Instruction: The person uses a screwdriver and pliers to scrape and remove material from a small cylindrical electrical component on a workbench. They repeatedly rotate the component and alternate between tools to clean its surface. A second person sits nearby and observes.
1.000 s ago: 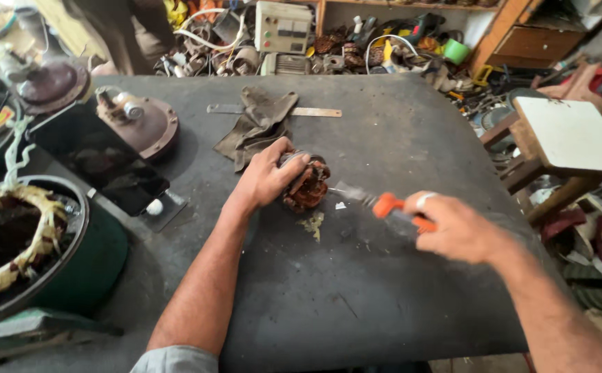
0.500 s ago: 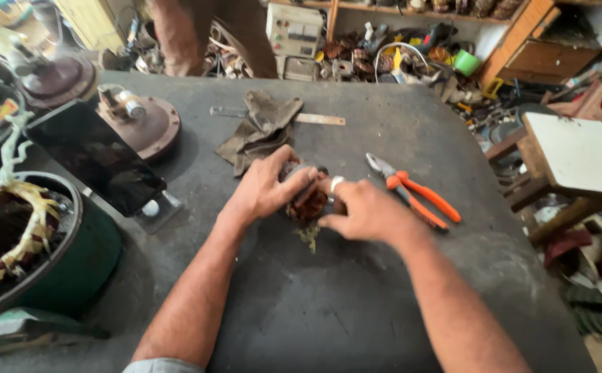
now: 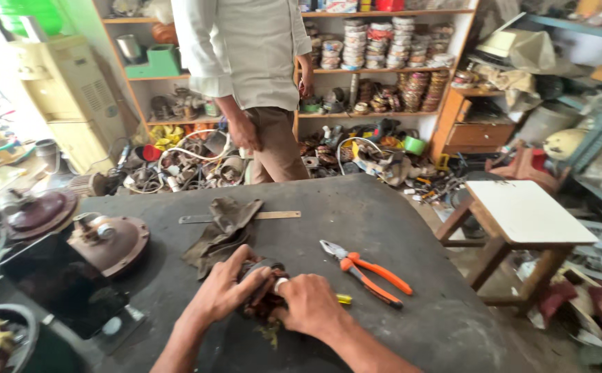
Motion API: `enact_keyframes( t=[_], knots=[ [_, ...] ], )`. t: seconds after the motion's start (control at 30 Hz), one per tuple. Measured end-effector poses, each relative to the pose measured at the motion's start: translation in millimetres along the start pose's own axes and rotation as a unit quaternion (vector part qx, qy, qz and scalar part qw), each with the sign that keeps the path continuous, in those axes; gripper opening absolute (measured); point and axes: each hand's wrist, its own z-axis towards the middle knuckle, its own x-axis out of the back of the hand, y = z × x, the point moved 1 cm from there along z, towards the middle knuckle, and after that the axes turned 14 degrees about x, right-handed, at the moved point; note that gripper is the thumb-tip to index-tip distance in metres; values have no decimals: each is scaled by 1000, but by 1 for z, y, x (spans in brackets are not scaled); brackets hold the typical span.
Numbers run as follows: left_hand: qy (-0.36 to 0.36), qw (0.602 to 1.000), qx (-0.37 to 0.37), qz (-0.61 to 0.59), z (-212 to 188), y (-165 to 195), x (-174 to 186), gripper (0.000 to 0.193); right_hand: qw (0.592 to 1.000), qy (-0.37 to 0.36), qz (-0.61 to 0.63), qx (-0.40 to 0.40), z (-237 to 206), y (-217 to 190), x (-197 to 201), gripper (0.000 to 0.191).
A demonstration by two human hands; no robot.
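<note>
Much of the small copper-wound motor part (image 3: 263, 298) is being hidden by the two hands that are closing round it; only a dark metal edge at its top and reddish-brown windings between the fingers are showing, and its full shape is hard to make out. It is sitting on the dark worktop (image 3: 397, 228), near the front edge. The left hand (image 3: 226, 284) is wrapping its grip over the part's left and upper side, fingers curled and pressing on it. The right hand (image 3: 311, 305) is clasping the right side, grip closed against the part; a small yellow-tipped object (image 3: 343, 299) is poking out just beside its knuckles, too covered to identify. Frayed greenish scraps (image 3: 270, 334) are lying just below the part.

Orange-handled pliers (image 3: 366, 269) are lying just right of the hands, untouched. A crumpled dark rag (image 3: 221, 231) is lying behind the left hand, overlapping a flat metal ruler (image 3: 273, 215). A person in a pale shirt (image 3: 245, 48) is standing beyond the worktop, cut off at the top.
</note>
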Motion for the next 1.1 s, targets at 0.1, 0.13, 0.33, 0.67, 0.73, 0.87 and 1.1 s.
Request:
enact_keyframes(
  t=[0.1, 0.13, 0.33, 0.67, 0.73, 0.87, 1.1],
  knots=[
    [0, 1000, -1, -15, 3, -4, -6, 43, 999, -36, -10, -28, -1, -1, -8, 34],
    [-4, 1000, -5, -25, 4, -5, -7, 42, 998, -45, -4, -34, -1, -2, -10, 36],
    [-47, 994, 78, -66, 6, -5, -16, 40, 999, -26, -16, -35, 0, -8, -22, 26],
    [-19, 998, 54, -18, 9, -17, -13, 47, 998, -1, -5, -65, -6, 2, -34, 27],
    [-21, 999, 42, -26, 9, -21, -15, 47, 998, 28, -2, -59, -8, 3, -42, 28],
    [-121, 973, 138, -143, 14, -28, -26, 49, 997, 49, 7, -58, -9, 9, -57, 32],
    [-78, 988, 47, -127, 31, -59, -26, 49, 997, 36, 36, -63, -7, 12, -38, 38]
  ],
)
